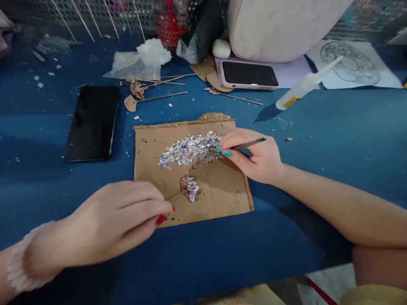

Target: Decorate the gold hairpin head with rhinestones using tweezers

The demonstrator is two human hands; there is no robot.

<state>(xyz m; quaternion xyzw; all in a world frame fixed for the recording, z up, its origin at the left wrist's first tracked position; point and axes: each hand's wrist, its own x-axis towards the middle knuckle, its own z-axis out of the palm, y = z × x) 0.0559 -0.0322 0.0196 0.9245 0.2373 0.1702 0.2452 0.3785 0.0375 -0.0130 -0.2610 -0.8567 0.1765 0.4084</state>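
My left hand [117, 220] rests at the front left edge of a brown cardboard sheet [222, 190], its fingers pinched on the thin stick of a small fan-shaped ornament [190, 188] partly covered in sequins. My right hand [254, 156] comes in from the right and pinches slim metal tweezers [249, 144], whose tip sits at the right end of a pile of shiny sequins [187, 150] spread on the cardboard.
On the blue table lie a black phone [92, 123], a pink-cased phone [249, 74], a white glue bottle [302, 87], several bare gold stick ornaments [140, 95], crumpled tissue and plastic [140, 59]. A large pale rounded object [280, 25] and a printed sheet [352, 65] are behind.
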